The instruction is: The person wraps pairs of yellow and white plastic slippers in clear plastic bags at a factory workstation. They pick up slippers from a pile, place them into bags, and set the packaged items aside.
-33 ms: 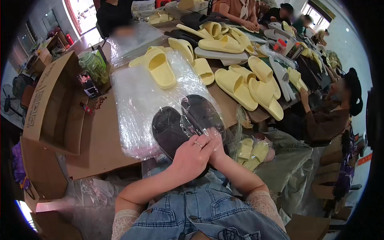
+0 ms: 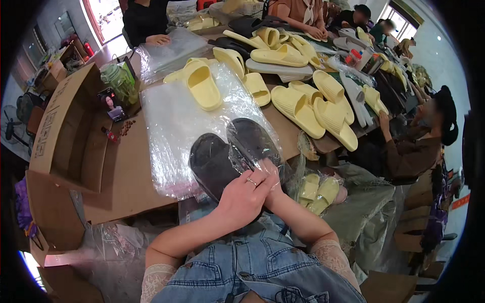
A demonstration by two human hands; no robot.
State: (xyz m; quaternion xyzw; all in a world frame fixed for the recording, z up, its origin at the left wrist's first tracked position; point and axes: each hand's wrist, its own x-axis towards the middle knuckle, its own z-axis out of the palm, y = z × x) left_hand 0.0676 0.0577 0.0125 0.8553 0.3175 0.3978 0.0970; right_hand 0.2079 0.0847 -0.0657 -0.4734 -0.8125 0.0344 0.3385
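Observation:
A pair of black slippers [image 2: 208, 160] lies side by side in a clear plastic bag, toes pointing away from me. My left hand [image 2: 241, 194] has its fingers closed on the bag near the heel end, a ring on one finger. My right hand [image 2: 273, 184] meets it there, partly under the film, fingers closed on the same bag. Fingertips of both hands overlap, so the exact grip is hidden. Beneath the slippers' far ends is a stack of clear plastic bags [image 2: 166, 126]. A yellow slipper [image 2: 203, 88] rests on that stack.
An open cardboard box [image 2: 60, 126] stands left, beside a lit phone [image 2: 111, 105] and a green jug [image 2: 117, 83]. Yellow slippers [image 2: 299, 111] pile up at the right. Bagged yellow slippers [image 2: 323, 194] lie below the table edge. Co-workers sit around the table; one person's hand [image 2: 158, 39] rests near more bags.
The bagged black slippers have shifted very slightly to the left and away from me. Both hands keep their hold on the bag.

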